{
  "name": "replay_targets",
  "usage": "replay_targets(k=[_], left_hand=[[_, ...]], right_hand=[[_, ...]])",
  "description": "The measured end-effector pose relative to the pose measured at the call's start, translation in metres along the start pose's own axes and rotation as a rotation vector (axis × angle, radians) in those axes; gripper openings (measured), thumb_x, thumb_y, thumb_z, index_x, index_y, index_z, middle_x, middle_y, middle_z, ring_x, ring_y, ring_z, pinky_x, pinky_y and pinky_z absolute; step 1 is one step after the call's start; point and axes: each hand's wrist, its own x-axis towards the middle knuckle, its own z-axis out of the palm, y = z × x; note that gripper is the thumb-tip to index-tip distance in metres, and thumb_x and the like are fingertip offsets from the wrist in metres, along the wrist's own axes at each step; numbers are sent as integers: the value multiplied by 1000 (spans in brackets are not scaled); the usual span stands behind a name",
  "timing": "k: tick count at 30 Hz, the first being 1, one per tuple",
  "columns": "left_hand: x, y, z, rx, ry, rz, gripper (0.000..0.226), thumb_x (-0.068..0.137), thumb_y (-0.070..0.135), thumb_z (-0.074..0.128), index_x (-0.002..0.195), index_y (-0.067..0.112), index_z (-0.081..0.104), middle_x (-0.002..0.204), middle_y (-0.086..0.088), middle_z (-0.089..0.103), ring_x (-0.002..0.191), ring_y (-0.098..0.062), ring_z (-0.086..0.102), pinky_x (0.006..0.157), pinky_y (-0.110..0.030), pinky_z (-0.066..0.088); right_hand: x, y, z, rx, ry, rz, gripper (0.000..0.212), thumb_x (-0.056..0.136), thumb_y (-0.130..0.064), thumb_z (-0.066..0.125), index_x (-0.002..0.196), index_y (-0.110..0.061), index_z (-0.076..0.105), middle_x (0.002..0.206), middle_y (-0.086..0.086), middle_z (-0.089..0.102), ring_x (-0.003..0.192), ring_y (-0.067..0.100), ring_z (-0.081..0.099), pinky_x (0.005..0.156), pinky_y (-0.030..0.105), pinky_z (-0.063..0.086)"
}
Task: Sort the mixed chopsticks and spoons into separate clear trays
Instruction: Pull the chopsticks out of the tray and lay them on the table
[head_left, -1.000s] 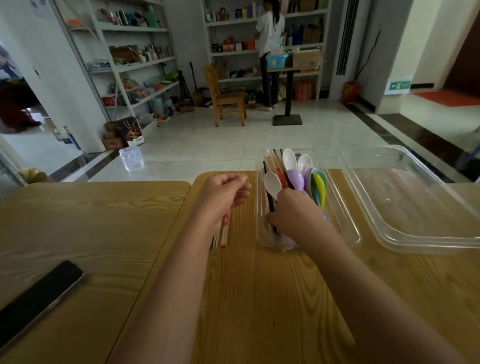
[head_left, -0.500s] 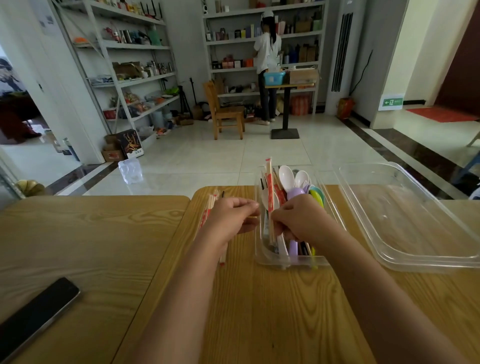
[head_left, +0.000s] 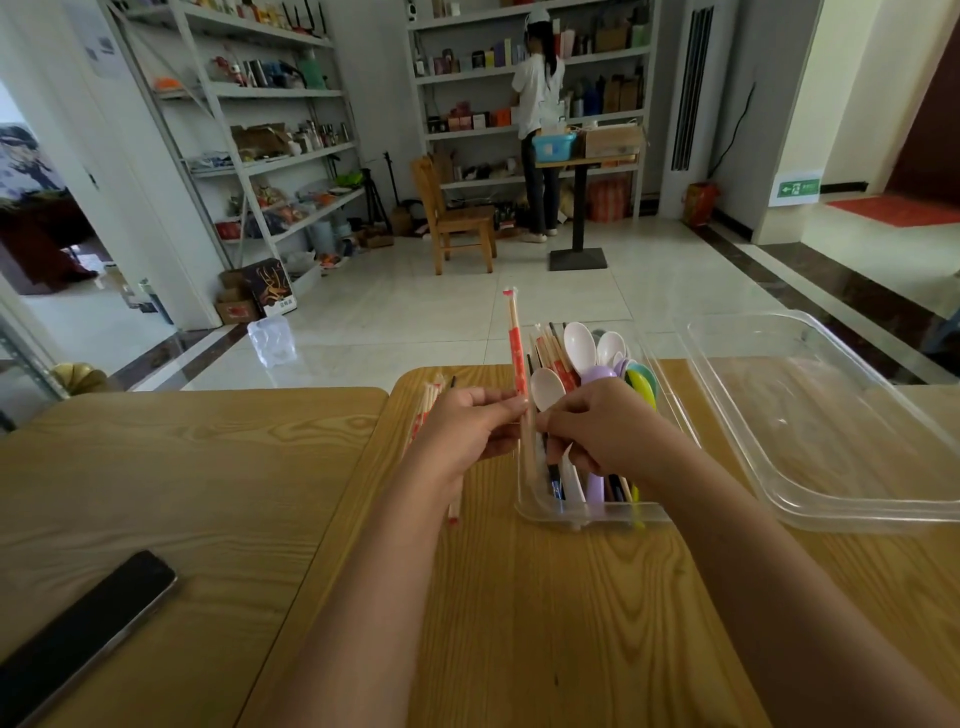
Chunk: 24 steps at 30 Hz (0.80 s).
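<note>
The left hand (head_left: 467, 431) pinches a red-wrapped chopstick pair (head_left: 516, 343) between thumb and fingertips, low on its length, so it stands nearly upright with most of it above the grip. A loose pinch that low could let it tip or slide back among the spoons. Just left of that hand, a bundle of chopsticks (head_left: 423, 415) runs under the palm. I cannot tell whether it is held or lies on the table (head_left: 519, 597); if held, adding another pair risks fanning the lot out. The right hand (head_left: 613, 431) has its fingers curled beside the foot of the wrapped pair, over the narrow tray, and I cannot tell whether it grips anything. A tug from both hands could tear the wrapper or drag the light tray.

The narrow clear tray (head_left: 587, 512), centre, holds the mix — wrapped and dark chopsticks toward its left, and white, purple, green and yellow spoons (head_left: 579, 345) toward its right. The wide clear tray (head_left: 831, 415), far right, shows only table grain through its floor.
</note>
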Motion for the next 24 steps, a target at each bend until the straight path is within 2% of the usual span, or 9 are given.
replay_targets(k=[3,7,9,12,15,17,19,22,24], left_hand=[[1,0,-15,79,90,14,10,90,14,68,98,8,71,87,-5,75,74,-14,71,67,-25,57],[5,-6,-43,293,234,-8,6,90,16,69,90,10,70,90,-8,74,81,-22,72,78,-36,61],[6,-10,-53,370,254,-18,7,90,15,69,87,9,70,87,-10,73,78,-23,71,75,-38,60],[6,-12,-60,395,256,-27,7,90,15,69,87,8,69,84,-8,70,70,-17,66,66,-31,56],[8,-17,-59,452,264,-23,10,90,16,68,80,14,66,82,-7,69,71,-18,66,77,-37,60],[9,-20,-56,515,278,-22,14,90,17,68,76,18,65,89,-8,71,78,-19,67,83,-42,59],[9,-22,-53,564,289,-13,15,90,18,68,76,22,65,92,-1,70,80,-16,67,84,-42,59],[11,-19,-52,522,306,19,6,89,20,69,85,23,67,93,2,69,82,-16,68,82,-39,59],[10,-13,-49,417,294,34,4,89,19,70,92,21,68,95,0,71,79,-14,67,75,-32,59]], right_hand=[[-2,5,-6,67,40,-31,14,95,-14,62,85,-6,69,59,3,69,38,6,46,39,15,39],[-2,8,-10,92,75,-23,11,93,-14,64,89,-6,70,61,5,70,41,9,49,42,19,43],[-1,8,-9,73,79,-19,11,93,-14,65,90,-5,69,62,7,71,42,9,50,43,20,45],[2,8,-8,30,77,-14,10,92,-14,66,94,-4,67,62,7,70,42,10,52,44,21,46],[7,12,-8,-15,79,7,13,92,-12,66,100,-2,65,68,11,71,38,7,53,40,19,45],[9,13,-8,-25,93,23,14,92,-11,65,102,-1,64,71,13,71,37,6,54,39,17,44],[8,12,-9,-21,104,39,14,94,-11,63,103,0,62,70,12,70,35,4,52,38,16,42],[7,11,-11,-37,157,64,13,97,-11,58,102,1,62,70,12,67,40,7,51,40,18,41],[13,12,-14,-30,225,102,17,99,-14,54,105,1,62,69,8,64,47,9,51,43,20,40]])
